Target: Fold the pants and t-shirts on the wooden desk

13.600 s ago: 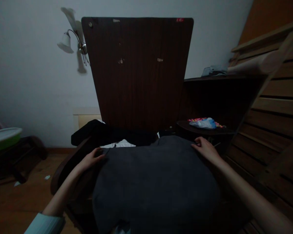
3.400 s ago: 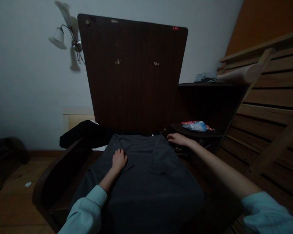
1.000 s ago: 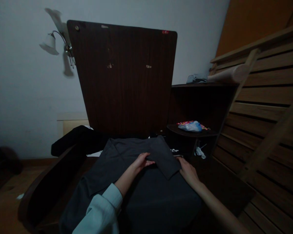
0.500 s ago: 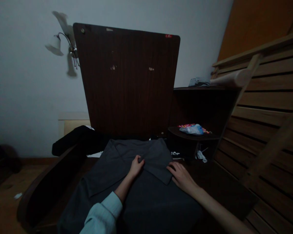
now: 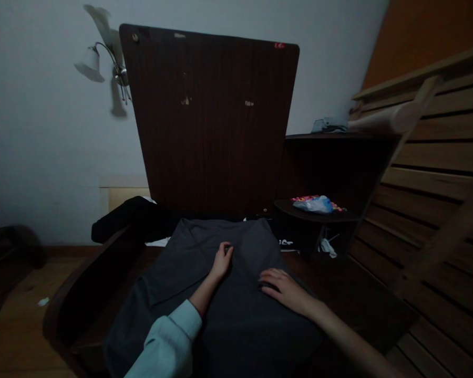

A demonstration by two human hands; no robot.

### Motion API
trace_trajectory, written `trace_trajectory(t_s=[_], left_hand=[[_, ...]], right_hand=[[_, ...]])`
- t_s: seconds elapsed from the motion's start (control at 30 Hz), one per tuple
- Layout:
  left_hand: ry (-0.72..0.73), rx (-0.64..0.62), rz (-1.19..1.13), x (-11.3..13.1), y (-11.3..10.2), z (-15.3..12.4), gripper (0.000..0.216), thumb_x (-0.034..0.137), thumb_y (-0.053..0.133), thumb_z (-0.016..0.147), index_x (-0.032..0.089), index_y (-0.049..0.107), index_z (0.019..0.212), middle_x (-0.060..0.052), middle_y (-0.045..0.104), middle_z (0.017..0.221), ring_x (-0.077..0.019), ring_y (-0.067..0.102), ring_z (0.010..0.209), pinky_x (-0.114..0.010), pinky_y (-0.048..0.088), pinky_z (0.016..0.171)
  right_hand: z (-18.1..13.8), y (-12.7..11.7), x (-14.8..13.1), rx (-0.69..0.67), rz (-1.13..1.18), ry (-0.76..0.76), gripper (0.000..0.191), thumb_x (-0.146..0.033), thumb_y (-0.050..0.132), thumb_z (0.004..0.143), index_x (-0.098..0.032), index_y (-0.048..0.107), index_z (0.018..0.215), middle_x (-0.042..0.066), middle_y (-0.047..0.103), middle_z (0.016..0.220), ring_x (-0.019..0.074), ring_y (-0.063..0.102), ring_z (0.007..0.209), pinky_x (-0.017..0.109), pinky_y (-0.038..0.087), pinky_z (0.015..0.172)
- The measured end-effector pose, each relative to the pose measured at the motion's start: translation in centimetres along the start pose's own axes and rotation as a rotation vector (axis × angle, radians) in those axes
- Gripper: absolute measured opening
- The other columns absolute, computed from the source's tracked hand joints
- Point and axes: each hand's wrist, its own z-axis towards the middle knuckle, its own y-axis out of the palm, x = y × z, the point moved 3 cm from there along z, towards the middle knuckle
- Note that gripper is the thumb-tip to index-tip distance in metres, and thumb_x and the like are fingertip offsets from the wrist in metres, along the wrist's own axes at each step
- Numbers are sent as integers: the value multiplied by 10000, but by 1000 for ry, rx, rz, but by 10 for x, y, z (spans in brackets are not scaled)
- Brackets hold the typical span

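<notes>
A dark grey garment (image 5: 205,310) lies spread over a dark wooden table (image 5: 362,294) in front of me, its right side folded in toward the middle. My left hand (image 5: 222,261) rests on the garment near its centre, fingers curled against the fold. My right hand (image 5: 283,288) lies flat on the folded flap, fingers stretched out. Both forearms reach in from the bottom of the view, the left in a pale blue sleeve.
A tall dark wooden board (image 5: 213,121) stands upright behind the garment. Black clothing (image 5: 130,218) is heaped at the left. A small round shelf holds a colourful plastic bag (image 5: 315,203). Slatted wooden frames (image 5: 441,173) lean at the right. A wall lamp (image 5: 102,63) hangs at the upper left.
The right side of the garment has been folded inward. My right hand slid down the flap and now lies flat on it. My left hand stayed near the centre fold.
</notes>
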Motion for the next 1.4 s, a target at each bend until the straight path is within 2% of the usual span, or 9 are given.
trace_trajectory(t_s=[0.13, 0.3, 0.47, 0.53, 0.67, 0.87, 1.13, 1.27, 1.4], left_hand=[[144, -29, 109, 8, 0, -2, 308, 131, 461, 756, 193, 483, 1057, -49, 545, 1051, -163, 491, 1034, -303, 351, 929], [468, -47, 551, 33, 10, -23, 464, 142, 465, 757, 169, 400, 1215, -115, 363, 1273, -220, 317, 1201, -379, 239, 1009], [751, -497, 766, 67, 56, -70, 480, 434, 485, 777, 207, 418, 1194, -86, 463, 1197, -226, 421, 1096, -362, 336, 940], [818, -610, 842, 73, 76, -87, 485, 454, 504, 756, 182, 446, 1154, -95, 505, 1135, -239, 465, 1031, -358, 389, 877], [819, -684, 1049, 68, 103, -97, 216, 205, 419, 805, 143, 510, 991, -99, 565, 915, -215, 529, 849, -314, 452, 711], [745, -590, 1083, 60, 107, -87, 223, 68, 351, 791, 140, 485, 953, -96, 533, 903, -193, 514, 843, -289, 450, 697], [816, -494, 1069, 69, 100, -89, 162, 141, 379, 811, 124, 519, 891, -98, 525, 895, -202, 483, 871, -302, 441, 753], [771, -594, 1108, 62, 96, -89, 179, 215, 421, 804, 121, 555, 877, -103, 539, 872, -211, 501, 850, -308, 451, 725], [746, -576, 1048, 62, 90, -90, 282, 335, 476, 786, 136, 550, 971, -135, 499, 1065, -256, 458, 999, -372, 419, 818]], right_hand=[[9, -19, 10, 0, 155, 60, 327, -386, 369, 853, -208, 610, 983, 49, 615, 1055, 170, 538, 1000, 296, 378, 901], [47, -57, 61, 131, 67, 294, 240, -284, 444, 808, -178, 636, 905, 48, 655, 952, 176, 587, 899, 269, 424, 806], [91, -86, 93, 131, -171, 494, 232, -213, 461, 799, -154, 636, 939, 59, 651, 990, 165, 583, 921, 222, 414, 766], [105, -90, 95, 109, -225, 525, 240, -229, 468, 801, -160, 630, 964, 57, 644, 1014, 160, 577, 935, 210, 411, 749], [123, -85, 95, 80, -264, 576, 252, -298, 494, 785, -160, 646, 932, 76, 652, 982, 179, 589, 907, 219, 419, 699], [137, -75, 93, 60, -337, 633, 234, -236, 485, 756, -146, 659, 884, 114, 652, 950, 205, 598, 888, 241, 429, 681], [143, -82, 91, 111, -407, 685, 282, -165, 409, 765, -110, 644, 909, 154, 631, 984, 241, 588, 915, 276, 440, 692], [140, -79, 77, 169, -425, 698, 318, -161, 346, 806, -104, 606, 980, 164, 611, 1014, 248, 567, 942, 295, 441, 709], [138, -64, 55, 227, -460, 521, 329, -187, 343, 828, -95, 528, 1083, 158, 563, 1100, 234, 506, 1028, 297, 406, 808]])
